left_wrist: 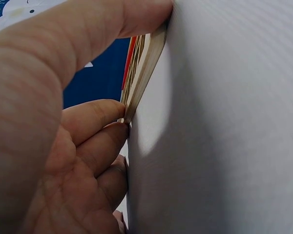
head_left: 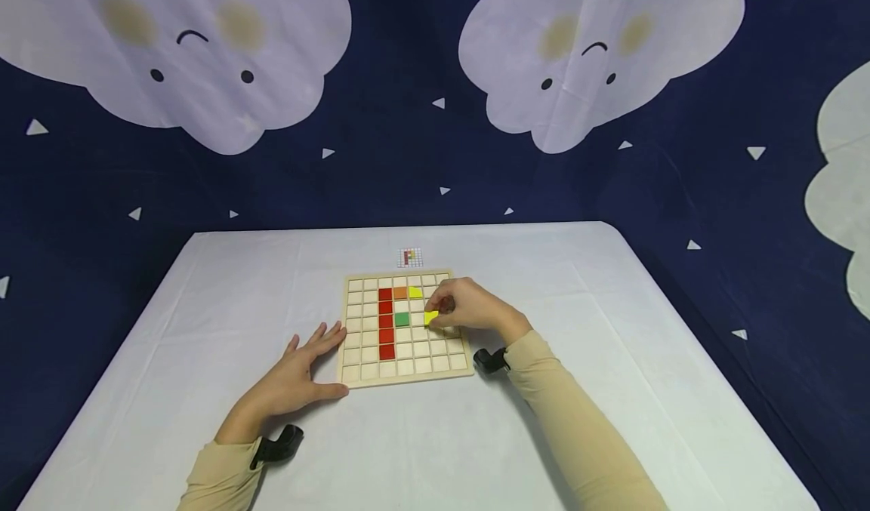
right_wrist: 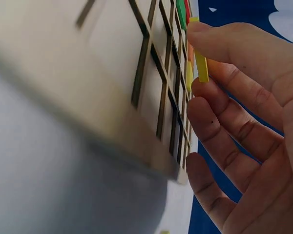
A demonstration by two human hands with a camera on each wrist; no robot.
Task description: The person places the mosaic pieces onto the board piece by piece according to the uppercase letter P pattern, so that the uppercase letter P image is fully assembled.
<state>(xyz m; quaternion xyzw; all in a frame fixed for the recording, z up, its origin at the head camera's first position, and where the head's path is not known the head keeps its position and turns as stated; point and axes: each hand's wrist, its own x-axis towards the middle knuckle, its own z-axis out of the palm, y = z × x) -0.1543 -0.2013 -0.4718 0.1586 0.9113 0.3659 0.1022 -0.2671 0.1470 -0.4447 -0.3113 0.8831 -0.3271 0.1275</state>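
Note:
A wooden grid board (head_left: 423, 365) lies on the table. Between thumb and fingers, my right hand (head_left: 469, 307) pinches a yellow square tile (right_wrist: 201, 63) over the right part of the grid. In the right wrist view the tile is tilted on edge close over the squares. My left hand (head_left: 292, 379) rests at the board's left edge, fingers spread and fairly straight, the thumb at the near left corner. Several red tiles (head_left: 386, 321) form a column in the grid. Right of its top are an orange tile (head_left: 400, 293) and another yellow tile (head_left: 415, 292); a green tile (head_left: 402, 319) lies lower.
A small printed card (head_left: 410, 257) with a coloured grid pattern lies just beyond the board. White cloth covers the table (head_left: 272, 277). Behind it hangs a dark blue curtain (head_left: 401, 156) with clouds and triangles. Both wrists wear black camera mounts (head_left: 282, 443).

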